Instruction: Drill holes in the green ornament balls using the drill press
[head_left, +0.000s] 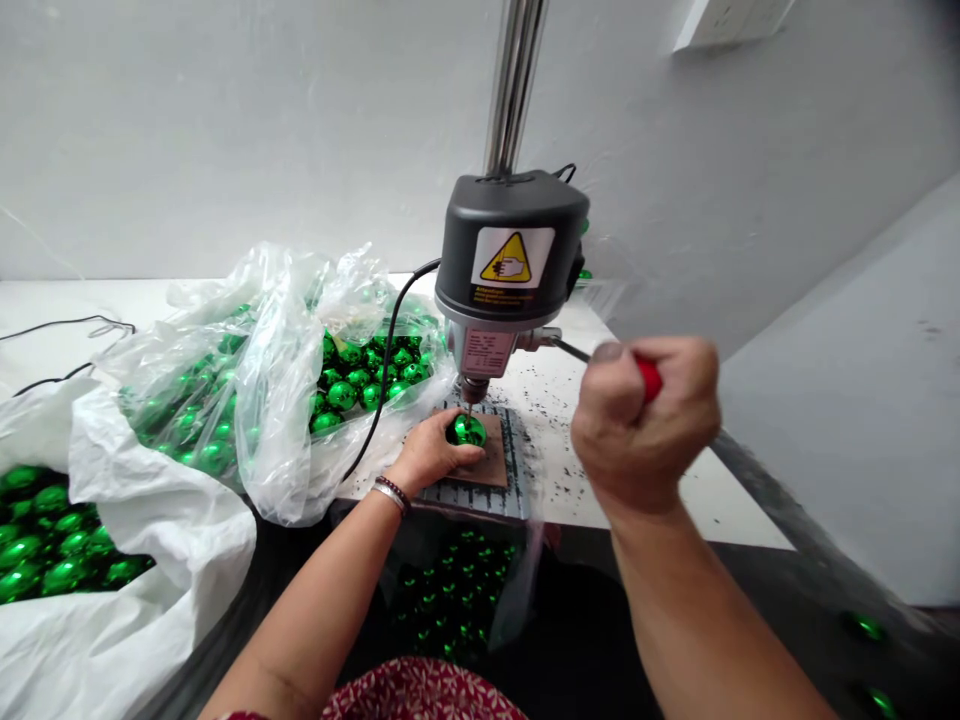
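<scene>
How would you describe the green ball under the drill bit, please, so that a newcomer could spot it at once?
Start at the dark drill head with its yellow warning label. Below its bit lies a brown board. The shiny green ball there, unlike the lookalikes heaped in the bags, sits singly, held by the left hand.

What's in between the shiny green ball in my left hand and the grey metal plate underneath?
A flat brown board lies between the green ball and the grey metal plate; the head view shows it.
</scene>
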